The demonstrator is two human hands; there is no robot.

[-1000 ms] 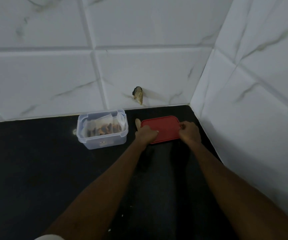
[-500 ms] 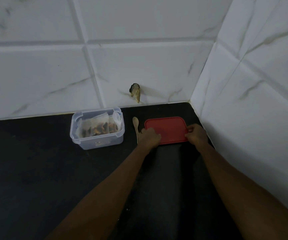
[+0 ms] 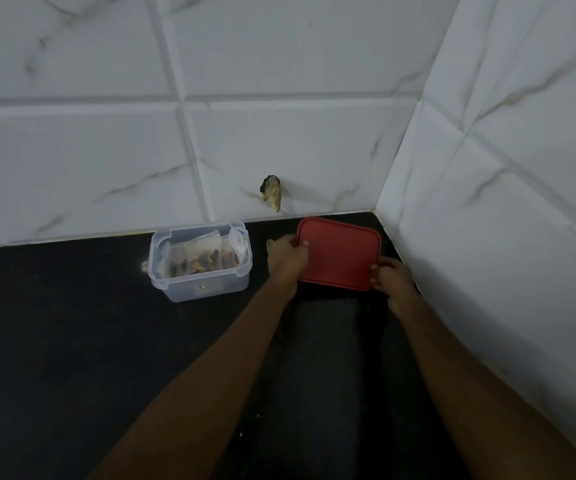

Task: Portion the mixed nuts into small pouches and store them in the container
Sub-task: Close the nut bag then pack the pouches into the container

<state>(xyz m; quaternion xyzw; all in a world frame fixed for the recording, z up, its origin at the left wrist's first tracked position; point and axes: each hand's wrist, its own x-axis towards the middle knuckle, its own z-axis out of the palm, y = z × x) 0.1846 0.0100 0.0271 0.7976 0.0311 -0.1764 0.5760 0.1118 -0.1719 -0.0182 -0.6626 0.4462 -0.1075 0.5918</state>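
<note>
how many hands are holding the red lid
2. The left hand grips the left edge of the red lid; the right hand grips its near right corner. Both are in plain view.

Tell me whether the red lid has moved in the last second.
Yes. The red lid has lifted: its far edge now reaches the foot of the back wall, where counter showed before.

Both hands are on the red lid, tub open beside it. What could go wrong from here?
1. The pouches reach about rim height in the container, so the red lid may trap plastic and fail to seat.
2. The left hand and right hand grip only the lid's edges; it could slip or knock the container on the way over.
</note>
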